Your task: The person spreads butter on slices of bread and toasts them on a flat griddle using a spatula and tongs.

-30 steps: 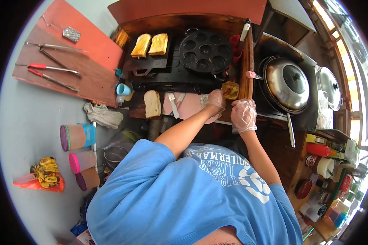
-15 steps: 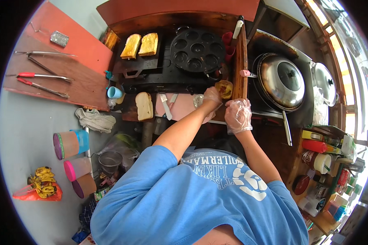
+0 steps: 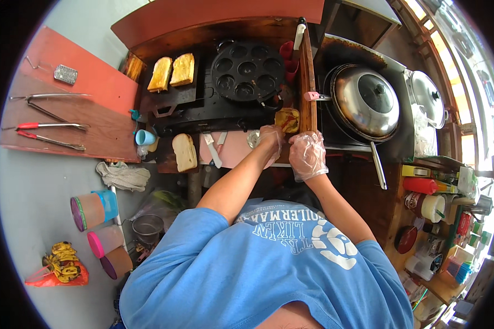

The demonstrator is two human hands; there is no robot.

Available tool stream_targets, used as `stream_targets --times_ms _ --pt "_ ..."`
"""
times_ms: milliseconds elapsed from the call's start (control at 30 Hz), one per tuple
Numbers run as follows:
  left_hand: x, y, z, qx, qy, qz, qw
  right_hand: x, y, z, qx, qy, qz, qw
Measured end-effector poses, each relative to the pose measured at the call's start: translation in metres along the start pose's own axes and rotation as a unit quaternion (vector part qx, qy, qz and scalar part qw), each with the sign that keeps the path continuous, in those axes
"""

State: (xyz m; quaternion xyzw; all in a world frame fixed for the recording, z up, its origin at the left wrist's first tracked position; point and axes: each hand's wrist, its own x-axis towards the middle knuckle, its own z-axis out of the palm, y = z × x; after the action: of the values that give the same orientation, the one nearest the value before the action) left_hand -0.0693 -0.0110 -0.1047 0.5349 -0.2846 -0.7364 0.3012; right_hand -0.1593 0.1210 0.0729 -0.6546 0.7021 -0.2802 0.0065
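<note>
I can't tell the left hand (image 3: 270, 137)'s grip, fingers hidden near the stained tub (image 3: 288, 119). The right hand (image 3: 306, 154) curls, its hold unclear.

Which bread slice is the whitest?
The slice lying left of the pink board. It's pale and plain, while the two slices on the black griddle are golden.

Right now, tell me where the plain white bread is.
In the head view, the plain white bread lies left of centre, between the blue cup and the pink board, below the black stove.
</note>
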Motion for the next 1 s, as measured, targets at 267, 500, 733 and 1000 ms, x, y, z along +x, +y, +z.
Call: stream_targets --times_ms 267,500,733,1000 --pt "-0.030 0.026 -0.011 -0.005 0.034 -0.066 0.997 0.001 0.001 -0.005 -0.036 -0.013 -0.016 0.999" --pt "-0.070 0.045 -0.037 -0.025 -0.008 -0.088 0.996 -0.002 0.013 0.010 -0.030 -0.015 -0.028 0.999" --pt "-0.132 0.044 -0.116 -0.035 -0.108 -0.044 0.993 -0.005 0.024 0.018 0.097 -0.058 -0.014 0.993" --pt "-0.235 0.053 -0.277 -0.142 -0.142 0.035 0.979 0.000 0.004 0.007 -0.067 -0.033 -0.032 0.997"
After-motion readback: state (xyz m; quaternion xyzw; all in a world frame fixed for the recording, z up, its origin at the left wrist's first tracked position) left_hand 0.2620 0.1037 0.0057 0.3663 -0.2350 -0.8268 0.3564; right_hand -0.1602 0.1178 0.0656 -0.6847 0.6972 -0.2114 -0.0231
